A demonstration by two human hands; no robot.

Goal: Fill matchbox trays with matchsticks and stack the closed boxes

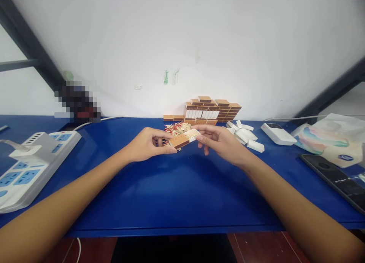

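Observation:
Both of my hands hold one matchbox [184, 139] above the blue table [171, 194]. My left hand [148, 144] pinches its brown sleeve end between thumb and fingers. My right hand [221, 141] grips the white inner tray end, which sticks out of the sleeve. Just behind the box lies a loose heap of red-tipped matches [177, 128]. Further back, against the wall, stands a stack of brown matchboxes [211, 110].
Several white inner trays [244, 136] lie right of my hands. A white device [278, 133], a plastic bag [330, 139] and a dark phone [333, 179] sit at the right. White power strips [31, 160] occupy the left. The table's front edge [171, 230] is near me.

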